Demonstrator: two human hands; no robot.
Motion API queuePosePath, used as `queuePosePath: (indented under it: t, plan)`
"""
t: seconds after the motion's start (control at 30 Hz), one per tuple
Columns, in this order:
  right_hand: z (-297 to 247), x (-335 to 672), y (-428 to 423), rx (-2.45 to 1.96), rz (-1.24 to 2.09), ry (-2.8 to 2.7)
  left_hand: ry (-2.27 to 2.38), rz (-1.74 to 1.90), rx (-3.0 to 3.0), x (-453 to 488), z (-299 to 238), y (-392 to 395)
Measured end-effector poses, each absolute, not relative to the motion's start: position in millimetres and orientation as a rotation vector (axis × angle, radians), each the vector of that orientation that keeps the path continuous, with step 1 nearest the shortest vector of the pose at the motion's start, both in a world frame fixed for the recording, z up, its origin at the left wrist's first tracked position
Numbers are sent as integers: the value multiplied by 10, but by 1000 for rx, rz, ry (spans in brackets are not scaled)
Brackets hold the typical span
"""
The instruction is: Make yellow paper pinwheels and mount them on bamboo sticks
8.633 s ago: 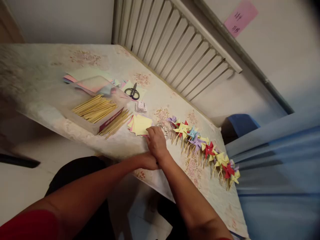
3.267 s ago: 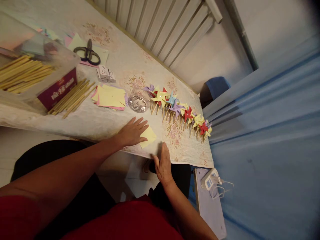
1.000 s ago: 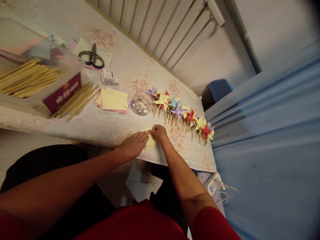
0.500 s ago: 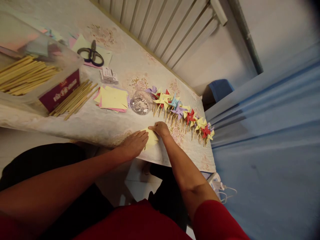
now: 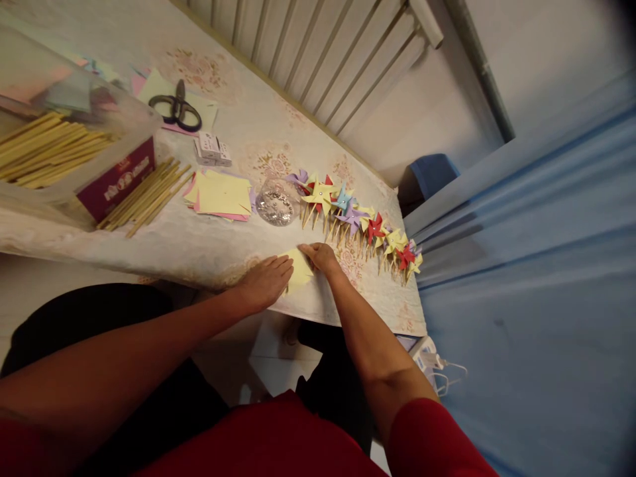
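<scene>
A yellow sheet of paper (image 5: 300, 270) with slits lies on the table near its front edge. My left hand (image 5: 268, 278) rests flat over the paper's left side, fingers stretched out together. At the upper right edge of the sheet, my right hand (image 5: 320, 256) is closed, thumb and curled fingers at the paper; part of its grip is hidden. Just beyond stands a clear round container (image 5: 277, 204) of small shiny metal pieces. Finished paper pinwheels (image 5: 352, 218) in yellow, red, purple and blue lie in a row behind my right hand.
Left of the container is a stack of coloured paper squares (image 5: 224, 193). Wooden sticks (image 5: 149, 196) lie beside a clear plastic bin (image 5: 130, 122) holding more sticks. Black-handled scissors (image 5: 177, 110) and small white boxes (image 5: 212, 150) lie farther back. A blue curtain (image 5: 527, 291) hangs at right.
My right thumb and fingers have drawn slightly right, off the top of the paper to its edge. My left hand stays flat on it. The whole view has shifted slightly.
</scene>
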State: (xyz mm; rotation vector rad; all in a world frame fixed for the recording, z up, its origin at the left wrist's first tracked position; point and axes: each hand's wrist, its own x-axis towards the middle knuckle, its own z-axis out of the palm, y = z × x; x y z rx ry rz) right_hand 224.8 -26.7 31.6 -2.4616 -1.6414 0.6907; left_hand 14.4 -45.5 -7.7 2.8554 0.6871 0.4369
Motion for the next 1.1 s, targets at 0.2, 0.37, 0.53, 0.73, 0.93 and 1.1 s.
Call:
queuePosePath:
  t: [0.2,0.37,0.53,0.73,0.93,1.1]
  plan:
    - [396,2280,-451,-2572,627,-1848,679,435,2848,137,-72,-447]
    - [385,2303,-470,-2566,667,-1881,676,457,2840,137,-99,-440]
    - [394,2354,-509,-2517,755,-1850,669,462,2840,139,-114,-439]
    - [415,2428,-662,-2531,813,-1762,650,452,2826,126,-89,-433]
    - [503,2451,-877,-2459,800,-1672,549,462,2812,37,-81,-320]
    - [543,2090,-1098,-2176,118,-1734,482,465,2785,-9,-146,-240]
